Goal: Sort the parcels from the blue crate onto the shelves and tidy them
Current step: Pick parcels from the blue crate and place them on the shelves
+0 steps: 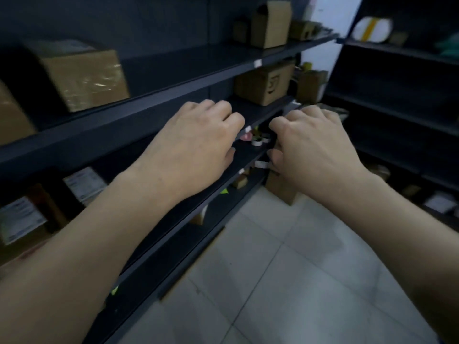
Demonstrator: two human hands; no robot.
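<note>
While reaching over the dark shelves (pixel 99 137) with left grip (pixel 196 145) and right grip (pixel 313 150) both curled under, on what impossible to tell, looks well along: parcels (pixel 264 83) already shelved near left and far, blue crate unseen, tidying seemingly left.

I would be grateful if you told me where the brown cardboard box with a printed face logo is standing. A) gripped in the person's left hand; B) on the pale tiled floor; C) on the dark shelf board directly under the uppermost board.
C: the brown cardboard box with a printed face logo stands on the dark shelf board directly under the uppermost board, far along the rack and well above the floor.
</note>
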